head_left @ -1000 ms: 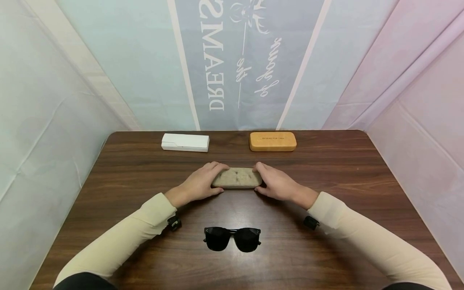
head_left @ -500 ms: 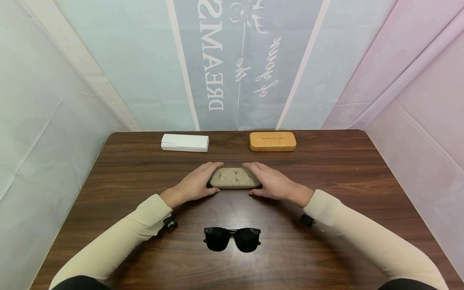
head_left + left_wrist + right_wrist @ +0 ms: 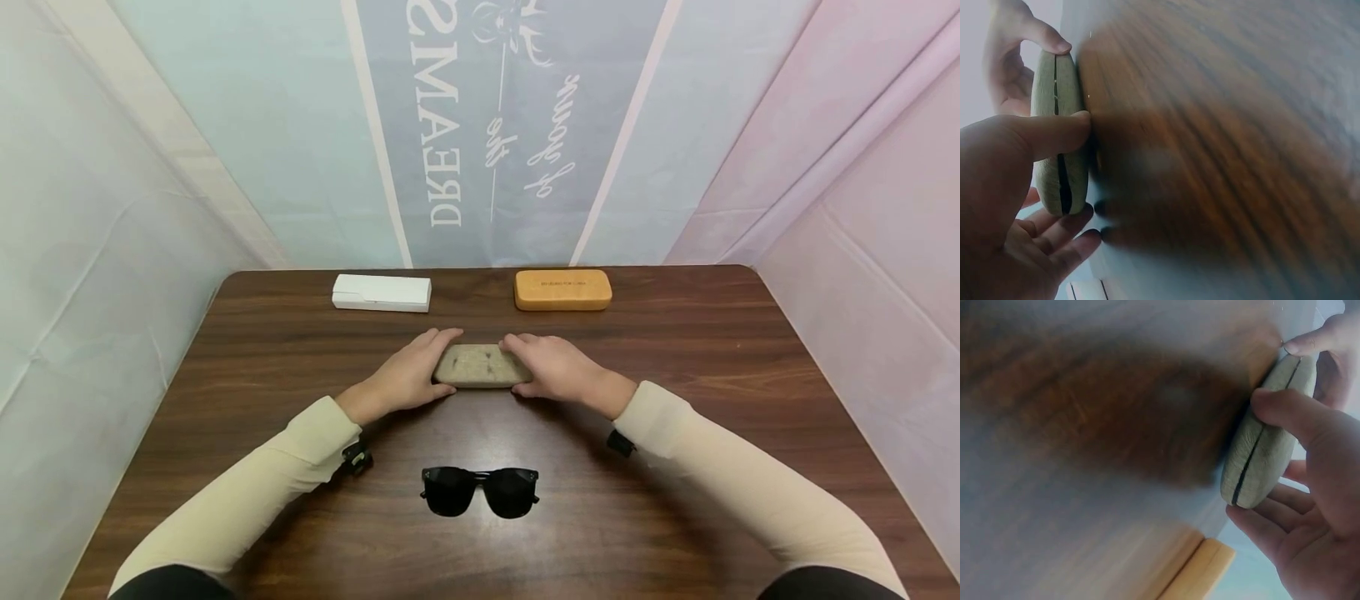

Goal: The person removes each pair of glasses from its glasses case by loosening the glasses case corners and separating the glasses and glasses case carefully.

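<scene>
A greenish-beige glasses case (image 3: 480, 367) lies on the table between both hands, its lid down apart from a thin dark seam along the side. My left hand (image 3: 401, 377) grips its left end, thumb on the near side and fingers round the far side. At the other end my right hand (image 3: 566, 371) grips it the same way. In the left wrist view the left thumb crosses the seam of the case (image 3: 1057, 87). The right thumb presses near the seam of the case (image 3: 1266, 450) in the right wrist view. Folded black sunglasses (image 3: 480, 492) lie nearer the body.
Behind the hands, a white glasses case (image 3: 382, 292) lies at the left and an orange glasses case (image 3: 562, 290) at the right, near the back edge of the brown wooden table (image 3: 255, 350). Printed cloth (image 3: 487, 167) hangs behind the table.
The greenish-beige case has slid slightly left with both hands. My right hand has shifted left along it, its fingers reaching a little further over the case. The sunglasses and the other cases stay put.
</scene>
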### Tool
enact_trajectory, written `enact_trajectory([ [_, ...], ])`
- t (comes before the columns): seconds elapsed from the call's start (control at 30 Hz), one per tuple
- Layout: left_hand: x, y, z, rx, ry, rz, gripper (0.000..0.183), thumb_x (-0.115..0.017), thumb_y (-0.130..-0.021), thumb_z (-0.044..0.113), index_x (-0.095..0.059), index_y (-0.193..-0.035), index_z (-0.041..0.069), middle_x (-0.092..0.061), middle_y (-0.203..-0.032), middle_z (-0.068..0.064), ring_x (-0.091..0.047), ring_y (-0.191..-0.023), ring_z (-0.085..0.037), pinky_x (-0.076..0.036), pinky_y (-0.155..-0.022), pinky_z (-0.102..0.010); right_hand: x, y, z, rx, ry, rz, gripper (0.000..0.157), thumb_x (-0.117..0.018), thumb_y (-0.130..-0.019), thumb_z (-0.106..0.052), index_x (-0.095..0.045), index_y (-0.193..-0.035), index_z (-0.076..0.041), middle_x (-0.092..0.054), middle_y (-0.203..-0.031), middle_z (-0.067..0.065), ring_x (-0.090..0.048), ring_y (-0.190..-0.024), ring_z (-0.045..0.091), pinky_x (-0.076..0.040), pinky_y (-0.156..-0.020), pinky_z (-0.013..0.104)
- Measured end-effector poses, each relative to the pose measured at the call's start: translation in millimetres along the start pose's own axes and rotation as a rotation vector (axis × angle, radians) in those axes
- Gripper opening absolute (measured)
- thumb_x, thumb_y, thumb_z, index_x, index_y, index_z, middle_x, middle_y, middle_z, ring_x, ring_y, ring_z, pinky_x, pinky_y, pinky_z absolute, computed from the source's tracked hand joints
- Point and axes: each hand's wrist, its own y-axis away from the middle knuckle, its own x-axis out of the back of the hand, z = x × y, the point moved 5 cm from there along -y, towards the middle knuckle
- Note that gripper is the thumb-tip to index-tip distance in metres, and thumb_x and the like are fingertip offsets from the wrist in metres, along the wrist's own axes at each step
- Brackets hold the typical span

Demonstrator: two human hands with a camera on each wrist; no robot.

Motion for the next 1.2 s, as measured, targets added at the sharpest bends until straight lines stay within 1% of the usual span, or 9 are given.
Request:
enact_trajectory([
  [0.1, -1.0, -1.4, 0.0, 0.011, -0.008, -0.005, 0.088, -0.084, -0.086, 0.023, -0.033, -0.156, 0.006, -0.053, -0.134, -0.017, -0.054, -0.121, -0.029, -0.049, -0.099, -0.045, 2.7, -4, 2, 0.001, -0.017, -0.025, 0.056, -0.085, -0.085, -0.026, -0.057, -0.129, -0.006, -0.068, -0.121, 0.012, -0.068, -0.088, 0.019, -0.056, -0.074, 0.036],
  [0.23, -1.6, -3.8, -0.6, 0.034, -0.011, -0.018, 0.093, -0.085, -0.085, 0.023, -0.029, -0.157, 0.005, -0.052, -0.136, -0.019, -0.053, -0.124, -0.031, -0.047, -0.103, -0.046, 7.1, -10, 7, -0.008, -0.081, -0.074, 0.057, -0.085, -0.084, -0.026, -0.06, -0.13, -0.005, -0.07, -0.121, 0.009, -0.068, -0.091, 0.017, -0.055, -0.078, 0.036],
  [0.47, -1.1, -5.6, 1.2, 0.038, -0.011, -0.032, 0.095, -0.086, -0.085, 0.022, -0.027, -0.157, 0.004, -0.052, -0.134, -0.02, -0.053, -0.122, -0.031, -0.047, -0.101, -0.046, 14.1, -19, 13, -0.03, -0.177, -0.157, 0.055, -0.087, -0.082, -0.025, -0.063, -0.127, -0.005, -0.07, -0.115, 0.009, -0.066, -0.085, 0.013, -0.053, -0.073, 0.033],
  [0.57, -0.6, -5.4, 3.6, 0.03, -0.033, -0.037, 0.094, -0.086, -0.085, 0.021, -0.029, -0.157, 0.003, -0.052, -0.131, -0.021, -0.054, -0.118, -0.031, -0.049, -0.098, -0.045, 17.6, -21, 16, -0.029, -0.222, -0.187, 0.054, -0.087, -0.082, -0.024, -0.064, -0.126, -0.005, -0.07, -0.121, 0.01, -0.068, -0.096, 0.017, -0.055, -0.08, 0.036],
  [0.7, 0.0, -6.7, 6.0, 0.029, -0.058, -0.046, 0.092, -0.085, -0.086, 0.021, -0.029, -0.157, 0.004, -0.053, -0.129, -0.021, -0.055, -0.115, -0.032, -0.051, -0.095, -0.045, 22.4, -26, 22, -0.044, -0.31, -0.228, 0.052, -0.087, -0.081, -0.022, -0.065, -0.125, -0.005, -0.068, -0.127, 0.011, -0.065, -0.116, 0.025, -0.053, -0.095, 0.041],
  [0.77, -0.2, -7.1, 5.9, 0.036, -0.058, -0.052, 0.091, -0.085, -0.086, 0.021, -0.03, -0.157, 0.004, -0.052, -0.129, -0.021, -0.055, -0.115, -0.032, -0.05, -0.095, -0.044, 23.7, -29, 26, -0.06, -0.351, -0.257, 0.052, -0.087, -0.081, -0.022, -0.065, -0.125, -0.006, -0.067, -0.128, 0.011, -0.063, -0.12, 0.026, -0.051, -0.099, 0.043],
  [0.93, -0.8, -7.7, 4.3, 0.054, -0.034, -0.068, 0.09, -0.084, -0.086, 0.021, -0.03, -0.157, 0.005, -0.052, -0.13, -0.02, -0.054, -0.117, -0.031, -0.05, -0.096, -0.043, 26.0, -35, 33, -0.098, -0.466, -0.352, 0.054, -0.087, -0.082, -0.02, -0.063, -0.129, -0.006, -0.064, -0.134, 0.011, -0.059, -0.127, 0.027, -0.049, -0.103, 0.042],
  [1.03, -0.1, -8.4, 2.8, 0.052, -0.022, -0.066, 0.091, -0.086, -0.085, 0.022, -0.031, -0.156, 0.005, -0.053, -0.129, -0.02, -0.054, -0.117, -0.031, -0.05, -0.096, -0.044, 27.3, -36, 38, -0.119, -0.569, -0.406, 0.054, -0.085, -0.084, -0.019, -0.063, -0.13, -0.005, -0.06, -0.138, 0.01, -0.056, -0.13, 0.028, -0.049, -0.103, 0.043],
  [1.2, 5.1, -14.4, -0.9, 0.068, 0.069, -0.045, 0.103, -0.093, -0.075, 0.018, -0.03, -0.155, 0.006, -0.054, -0.138, -0.02, -0.056, -0.122, -0.031, -0.048, -0.101, -0.045, 26.5, -40, 52, -0.12, -0.732, -0.477, 0.051, -0.079, -0.089, -0.02, -0.062, -0.134, -0.003, -0.064, -0.134, 0.01, -0.06, -0.125, 0.027, -0.05, -0.1, 0.043],
])
